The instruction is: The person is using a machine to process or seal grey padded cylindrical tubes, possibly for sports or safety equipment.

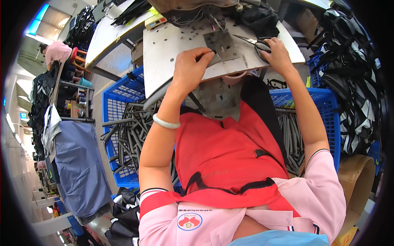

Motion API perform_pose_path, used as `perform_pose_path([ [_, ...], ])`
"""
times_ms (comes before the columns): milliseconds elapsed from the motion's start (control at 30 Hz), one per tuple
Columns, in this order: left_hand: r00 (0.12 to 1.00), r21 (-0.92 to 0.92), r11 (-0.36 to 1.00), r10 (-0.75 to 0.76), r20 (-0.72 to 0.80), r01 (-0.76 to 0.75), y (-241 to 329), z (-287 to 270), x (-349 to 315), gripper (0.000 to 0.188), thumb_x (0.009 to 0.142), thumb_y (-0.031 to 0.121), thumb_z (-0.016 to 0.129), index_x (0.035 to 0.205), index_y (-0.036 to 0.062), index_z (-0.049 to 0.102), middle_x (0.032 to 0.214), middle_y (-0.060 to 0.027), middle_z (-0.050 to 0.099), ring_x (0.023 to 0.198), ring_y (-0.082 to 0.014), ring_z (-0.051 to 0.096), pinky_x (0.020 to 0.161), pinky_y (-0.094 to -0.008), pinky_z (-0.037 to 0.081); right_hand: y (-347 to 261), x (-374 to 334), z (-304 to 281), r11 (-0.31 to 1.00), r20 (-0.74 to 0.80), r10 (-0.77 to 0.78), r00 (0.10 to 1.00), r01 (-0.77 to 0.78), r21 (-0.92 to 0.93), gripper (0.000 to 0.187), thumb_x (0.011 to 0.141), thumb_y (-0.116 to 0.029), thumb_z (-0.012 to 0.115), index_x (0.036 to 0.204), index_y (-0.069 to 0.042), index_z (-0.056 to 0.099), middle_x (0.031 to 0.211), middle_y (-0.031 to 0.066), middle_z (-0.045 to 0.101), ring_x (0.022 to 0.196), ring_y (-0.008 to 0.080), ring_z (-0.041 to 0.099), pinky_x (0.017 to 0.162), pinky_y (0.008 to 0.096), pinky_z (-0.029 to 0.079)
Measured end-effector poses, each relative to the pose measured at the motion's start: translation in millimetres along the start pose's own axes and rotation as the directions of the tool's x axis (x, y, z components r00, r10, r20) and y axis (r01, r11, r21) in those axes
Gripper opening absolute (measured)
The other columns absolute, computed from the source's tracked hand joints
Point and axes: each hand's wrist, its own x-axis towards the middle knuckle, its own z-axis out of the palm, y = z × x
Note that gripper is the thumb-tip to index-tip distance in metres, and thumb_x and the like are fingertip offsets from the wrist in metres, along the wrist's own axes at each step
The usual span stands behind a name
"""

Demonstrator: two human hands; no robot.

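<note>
My left hand (192,67) is over the front part of the white worktable (164,67), thumb and fingers pinched together. A tiny dark bit shows at its fingertips, too small to name. My right hand (280,55) grips a pair of scissors (251,40) by the black handles, blades pointing left over the table. Between the two hands lies a dark metal plate (223,46) set in the tabletop, below a sewing machine (193,5). Small black scraps are scattered on the table to the left of the plate.
Blue plastic baskets (119,96) with grey tube-like strips (133,131) flank my red apron (230,156). Dark fabric (258,19) is bunched at the table's back right. Black straps (349,82) hang at far right, above a cardboard box (357,184). Another person (59,53) sits at far left.
</note>
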Motion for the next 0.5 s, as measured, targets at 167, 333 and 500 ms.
perform_pose_path([
  [167,0.975,0.237,0.954,0.207,-0.074,-0.185,15.7,2.9,43.0,0.024,0.086,0.022,0.063,0.095,0.0015,0.07,0.076,-0.0167,0.067,0.065,-0.0277,0.061,0.064,-0.0333,0.047,35.2,14.6,24.1,0.996,-0.212,0.078,0.974,-0.069,0.049,0.028,0.083,-0.018,0.063,0.105,-0.002,0.066,0.103,0.0168,0.063,0.102,0.0344,0.056,0.093,0.0419,0.044],
  [333,0.98,0.16,0.968,0.197,0.006,-0.195,16.4,2.4,66.9,0.026,0.084,0.02,0.066,0.098,-0.0011,0.07,0.074,-0.0142,0.068,0.065,-0.0179,0.062,0.063,-0.0316,0.047,29.8,15.3,24.4,0.996,-0.226,0.093,0.97,-0.088,0.033,0.023,0.083,-0.017,0.063,0.101,-0.003,0.067,0.105,0.0159,0.063,0.103,0.0337,0.056,0.094,0.0409,0.043],
  [500,0.991,0.035,0.998,0.055,0.123,-0.059,22.1,5.5,62.2,0.026,0.084,0.019,0.066,0.098,-0.0018,0.07,0.074,-0.0122,0.068,0.064,-0.0148,0.06,0.062,-0.0308,0.048,31.1,8.7,18.3,0.999,-0.322,-0.013,0.947,0.026,0.037,0.016,0.08,-0.01,0.063,0.095,-0.005,0.066,0.101,0.0133,0.063,0.1,0.032,0.057,0.093,0.0419,0.043],
])
